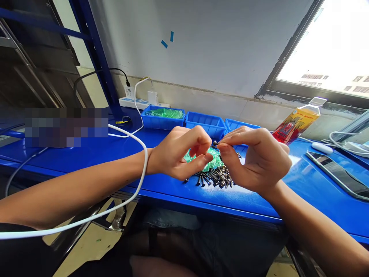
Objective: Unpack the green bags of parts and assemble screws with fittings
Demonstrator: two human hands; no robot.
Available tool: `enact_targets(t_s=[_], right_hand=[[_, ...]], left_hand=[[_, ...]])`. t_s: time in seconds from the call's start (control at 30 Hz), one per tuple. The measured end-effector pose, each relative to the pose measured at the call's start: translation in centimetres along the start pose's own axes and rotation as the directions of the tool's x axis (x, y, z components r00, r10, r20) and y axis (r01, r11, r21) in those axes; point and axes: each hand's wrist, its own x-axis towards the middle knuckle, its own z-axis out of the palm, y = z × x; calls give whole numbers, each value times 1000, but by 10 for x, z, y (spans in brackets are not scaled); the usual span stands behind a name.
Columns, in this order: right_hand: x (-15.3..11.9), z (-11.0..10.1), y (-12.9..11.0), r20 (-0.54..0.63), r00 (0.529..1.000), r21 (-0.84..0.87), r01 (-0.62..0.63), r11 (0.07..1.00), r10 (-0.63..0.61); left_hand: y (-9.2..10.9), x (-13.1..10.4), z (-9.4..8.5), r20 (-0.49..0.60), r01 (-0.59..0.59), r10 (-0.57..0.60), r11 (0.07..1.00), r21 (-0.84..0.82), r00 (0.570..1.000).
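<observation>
My right hand (256,157) pinches a small dark screw (215,143) between thumb and forefinger, its head sticking out toward the left. My left hand (184,152) is raised just beside it, fingers curled and the thumb near the fingertips; whatever it may hold is too small or hidden to make out. Beneath both hands, a pile of dark screws (220,177) lies on the blue table (161,188), partly against a crumpled green plastic bag (211,159).
Behind the hands stand blue bins (205,124), one holding green plastic (165,113). A power strip (144,103) runs along the wall. To the right are a drink bottle (300,119) and a phone (340,173). A white cable (142,177) crosses over my left forearm.
</observation>
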Motion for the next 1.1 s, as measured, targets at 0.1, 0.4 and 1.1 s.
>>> enact_targets(t_s=[0.1,0.4,1.1], right_hand=[[1,0,0,-7,1000,0,19,1000,-19],[1,0,1,0,1000,-6,15,1000,-15],[4,-1,0,33,996,-26,85,996,-84]], left_hand=[[0,0,0,-7,-54,54,999,3,999],[-3,2,1,-25,-166,166,986,-6,986],[-3,4,-1,7,-191,191,981,39,982]])
